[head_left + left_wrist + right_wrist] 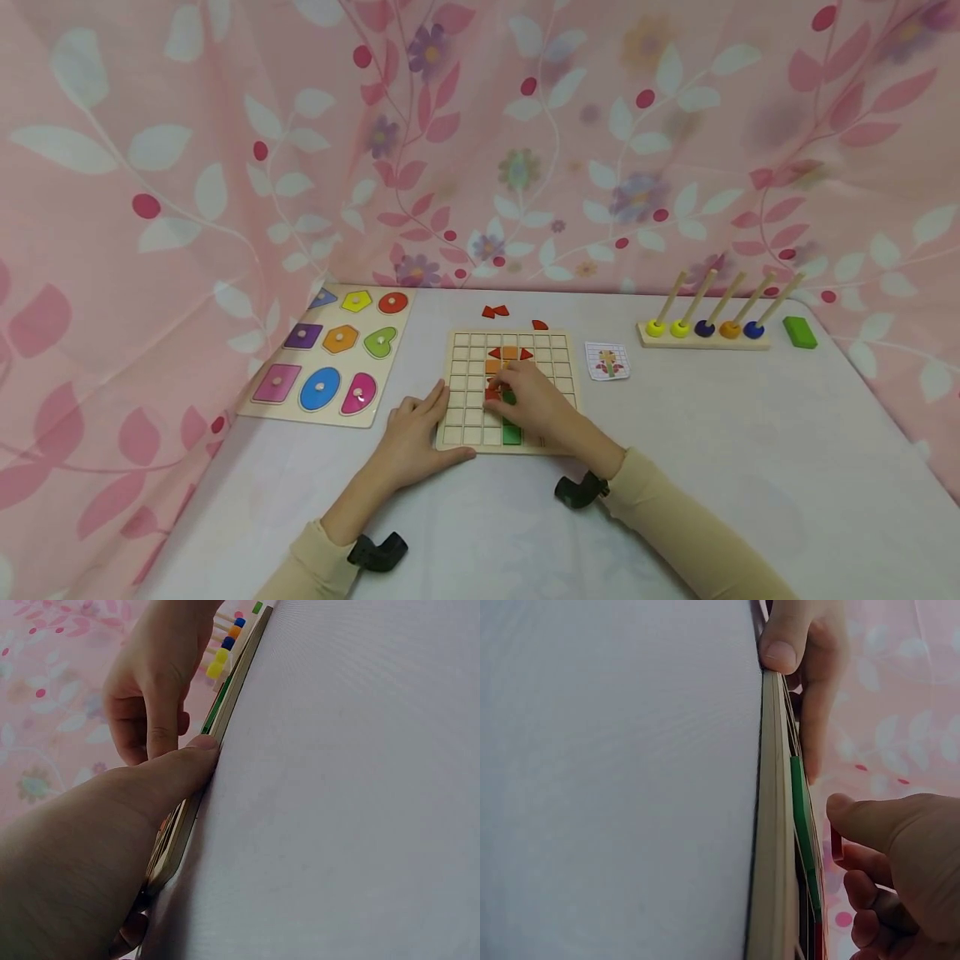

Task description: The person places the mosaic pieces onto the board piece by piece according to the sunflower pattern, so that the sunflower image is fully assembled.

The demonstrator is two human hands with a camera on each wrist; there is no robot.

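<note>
A wooden grid board (452, 421) lies flat on the white table. Orange squares (510, 352), red pieces (527, 354) and green pieces (512, 434) sit in its cells. With thumb and index finger, my right hand (536, 402) pinches a small red piece (836, 844) just above the board's middle; its exact shape is hidden. Beside the board's near left corner rests my left hand (415, 433), fingers straight along the left edge and thumb (196, 750) against the front edge. A pattern card (607, 361) lies right of the board.
Loose red pieces (501, 311) lie behind the board. To the left is a shape puzzle (384, 375) with knobbed pieces. At the back right stands a wooden peg rack (701, 340) with coloured beads, and a green block (799, 332) beside it. A pink floral curtain (480, 167) hangs behind.
</note>
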